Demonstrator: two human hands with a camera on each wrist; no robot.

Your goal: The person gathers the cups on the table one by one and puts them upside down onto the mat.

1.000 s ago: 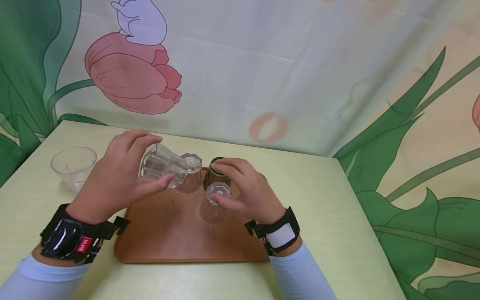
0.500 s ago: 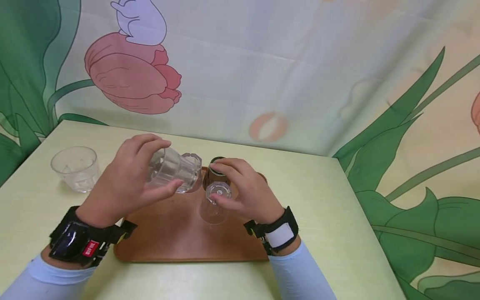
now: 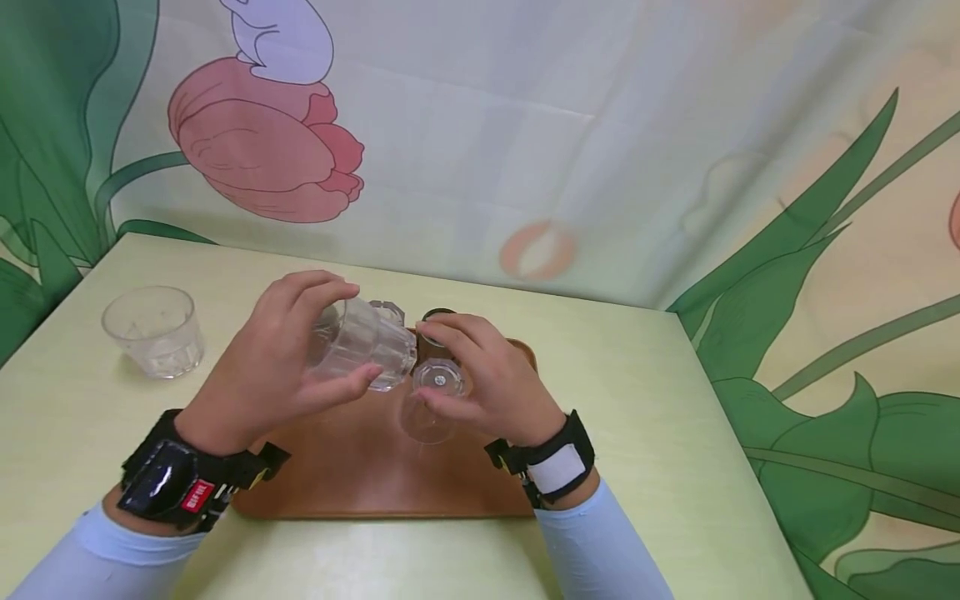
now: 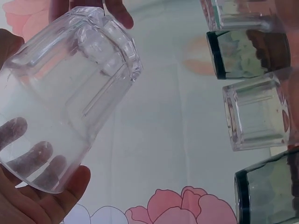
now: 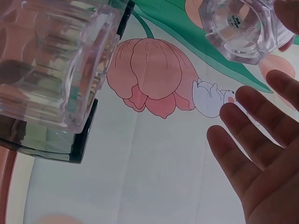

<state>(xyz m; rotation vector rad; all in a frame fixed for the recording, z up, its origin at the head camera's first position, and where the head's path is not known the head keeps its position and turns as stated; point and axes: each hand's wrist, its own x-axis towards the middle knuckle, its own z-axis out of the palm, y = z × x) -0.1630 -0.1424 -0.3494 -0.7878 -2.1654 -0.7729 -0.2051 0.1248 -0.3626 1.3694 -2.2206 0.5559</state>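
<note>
My left hand [image 3: 277,358] grips a clear glass tumbler [image 3: 371,342], held tilted above the tray with its faceted base towards the right. In the left wrist view, fingers show through that tumbler's wall. My right hand [image 3: 495,375] is over the tray with fingers spread and fairly straight; the right wrist view shows its palm and fingers [image 5: 233,144]. Below that hand, an upside-down clear tumbler [image 3: 427,425] stands on the brown tray [image 3: 360,492]. Behind it is a dark-tinted glass [image 4: 252,53], partly hidden in the head view. Another clear tumbler [image 3: 388,311] is mostly covered by the held one.
A wide clear glass [image 3: 153,333] stands upright on the pale table [image 3: 637,433], left of the tray. At the lower right of the left wrist view is another tinted glass [image 4: 266,191]. A printed cloth [image 3: 450,150] hangs behind the table.
My left hand has moved right with the tumbler, bringing its base close to my right fingertips. My right hand has hardly moved. The wide glass at left shows more fully.
</note>
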